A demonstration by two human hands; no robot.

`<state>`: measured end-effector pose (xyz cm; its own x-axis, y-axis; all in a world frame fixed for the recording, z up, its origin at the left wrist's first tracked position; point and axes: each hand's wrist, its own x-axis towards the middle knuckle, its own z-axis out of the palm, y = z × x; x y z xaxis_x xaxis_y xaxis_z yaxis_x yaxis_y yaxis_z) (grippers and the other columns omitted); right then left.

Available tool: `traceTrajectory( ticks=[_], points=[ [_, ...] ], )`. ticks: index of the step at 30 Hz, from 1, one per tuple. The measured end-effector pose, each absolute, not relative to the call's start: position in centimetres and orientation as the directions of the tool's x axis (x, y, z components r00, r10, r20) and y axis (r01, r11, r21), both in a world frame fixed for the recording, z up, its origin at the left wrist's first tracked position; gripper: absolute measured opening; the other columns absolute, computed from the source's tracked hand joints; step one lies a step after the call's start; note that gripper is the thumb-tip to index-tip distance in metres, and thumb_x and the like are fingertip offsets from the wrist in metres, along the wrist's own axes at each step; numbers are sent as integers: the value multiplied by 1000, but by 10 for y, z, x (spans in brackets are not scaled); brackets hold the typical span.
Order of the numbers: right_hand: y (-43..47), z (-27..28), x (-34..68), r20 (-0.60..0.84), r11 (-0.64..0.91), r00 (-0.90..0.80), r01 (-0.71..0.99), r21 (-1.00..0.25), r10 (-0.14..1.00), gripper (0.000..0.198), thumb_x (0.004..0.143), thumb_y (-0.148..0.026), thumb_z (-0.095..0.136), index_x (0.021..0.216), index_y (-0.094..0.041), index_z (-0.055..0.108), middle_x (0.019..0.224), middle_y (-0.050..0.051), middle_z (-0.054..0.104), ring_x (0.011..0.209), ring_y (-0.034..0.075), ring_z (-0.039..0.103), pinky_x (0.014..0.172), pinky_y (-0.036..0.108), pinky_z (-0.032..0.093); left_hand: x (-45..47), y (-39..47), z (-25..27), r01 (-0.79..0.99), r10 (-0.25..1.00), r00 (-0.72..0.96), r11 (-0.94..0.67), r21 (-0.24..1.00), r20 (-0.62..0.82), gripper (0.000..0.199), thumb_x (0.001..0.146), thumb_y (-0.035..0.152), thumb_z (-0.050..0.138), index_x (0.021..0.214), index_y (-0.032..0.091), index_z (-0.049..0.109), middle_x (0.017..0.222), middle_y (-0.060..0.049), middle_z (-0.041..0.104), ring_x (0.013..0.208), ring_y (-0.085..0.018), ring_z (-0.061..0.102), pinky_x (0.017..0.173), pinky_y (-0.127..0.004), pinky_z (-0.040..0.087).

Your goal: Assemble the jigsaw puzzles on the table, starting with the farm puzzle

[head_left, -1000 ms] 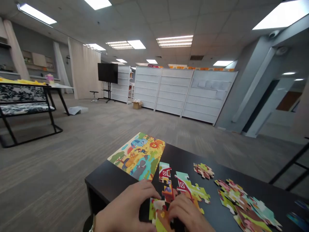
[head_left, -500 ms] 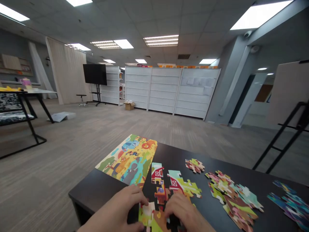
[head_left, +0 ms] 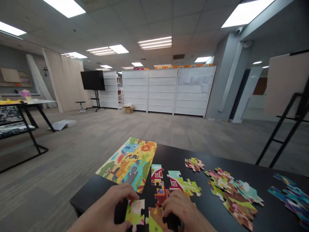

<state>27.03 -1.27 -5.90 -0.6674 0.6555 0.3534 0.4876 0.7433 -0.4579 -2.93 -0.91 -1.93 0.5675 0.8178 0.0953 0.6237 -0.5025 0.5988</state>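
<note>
My left hand [head_left: 118,203] grips a green and cream jigsaw piece [head_left: 135,211] between thumb and fingers. A small gap separates it from a brown and green jigsaw piece [head_left: 154,220]. On that piece's right edge rest the curled fingers of my right hand [head_left: 181,207]; its thumb is partly hidden. Above lies a joined strip with a red barn piece [head_left: 157,174] and an orange-red piece [head_left: 161,195]. Another joined section, with a red barn and green grass [head_left: 184,185], sits just beyond my right hand, which covers its lower part.
A picture sheet of cartoon animals [head_left: 131,162] lies at the table's left. Several loose pieces form a small cluster [head_left: 194,164], a larger pile [head_left: 233,193] and a blue pile [head_left: 293,199] on the black table [head_left: 212,214]. An easel [head_left: 287,122] stands beyond the right side.
My left hand has moved left with the green and cream jigsaw piece, parting it from the brown one. My right hand has barely moved. The view has shifted slightly.
</note>
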Motion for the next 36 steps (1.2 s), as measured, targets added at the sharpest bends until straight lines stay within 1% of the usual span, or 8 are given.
traceTrajectory(
  ticks=[3, 7, 16, 20, 24, 27, 31, 36],
  points=[
    [-17, -52, 272, 387, 741, -645, 467, -483, 659, 25, 84, -31, 71, 106, -22, 65, 117, 8, 74, 113, 25, 64, 104, 38, 44, -14, -14, -21, 532, 760, 615, -596, 602, 209, 41, 78, 26, 76, 117, 28, 62, 124, -3, 65, 114, -25, 60, 102, -32, 46],
    [-24, -40, 275, 410, 724, -607, 467, -508, 680, 45, 79, -30, 74, 121, -20, 63, 130, 11, 68, 121, 26, 61, 108, 38, 43, 18, -19, -23, 414, 680, 675, -671, 615, 288, 36, 81, 29, 79, 114, 29, 64, 116, -2, 67, 105, -21, 63, 93, -26, 49],
    [-23, -47, 271, 400, 735, -630, 463, -495, 666, 34, 73, -29, 73, 105, -20, 66, 114, 9, 72, 107, 27, 62, 100, 41, 46, 32, -13, -36, 343, 631, 673, -729, 593, 386, 52, 76, 16, 77, 123, 30, 59, 111, -2, 66, 101, -20, 64, 91, -27, 50],
    [-24, -48, 270, 413, 725, -603, 485, -488, 682, 34, 71, -16, 67, 105, -19, 67, 108, 8, 72, 103, 25, 61, 96, 39, 46, 28, -15, -34, 348, 664, 662, -683, 642, 348, 64, 75, 23, 84, 131, 34, 55, 120, -2, 64, 109, -22, 63, 97, -29, 49],
    [-22, -45, 273, 404, 678, -550, 519, -520, 731, 31, 72, -11, 64, 101, -20, 67, 105, 6, 71, 99, 24, 60, 98, 40, 45, 18, -11, -43, 466, 727, 646, -616, 635, 231, 91, 62, 23, 92, 141, 35, 47, 134, -4, 59, 122, -28, 57, 107, -38, 44],
    [-20, -44, 276, 401, 660, -527, 539, -524, 749, 30, 72, -11, 65, 100, -20, 67, 102, 6, 71, 99, 24, 60, 99, 42, 44, 11, -6, -55, 514, 769, 612, -567, 644, 188, 102, 61, 22, 91, 148, 33, 38, 131, -5, 59, 120, -28, 57, 109, -40, 42],
    [-20, -45, 275, 384, 643, -519, 555, -527, 763, 26, 73, -12, 66, 98, -20, 67, 99, 6, 70, 98, 24, 60, 101, 43, 43, 9, -4, -57, 506, 773, 607, -553, 662, 182, 91, 65, 12, 79, 145, 32, 41, 115, 0, 64, 108, -23, 61, 104, -35, 44],
    [-19, -45, 275, 369, 614, -494, 581, -534, 788, 25, 74, -12, 66, 98, -20, 66, 96, 6, 70, 94, 25, 60, 94, 42, 46, 12, -7, -48, 500, 769, 618, -544, 674, 162, 84, 65, 10, 71, 142, 31, 45, 112, 1, 66, 104, -21, 63, 100, -33, 46]
  ],
)
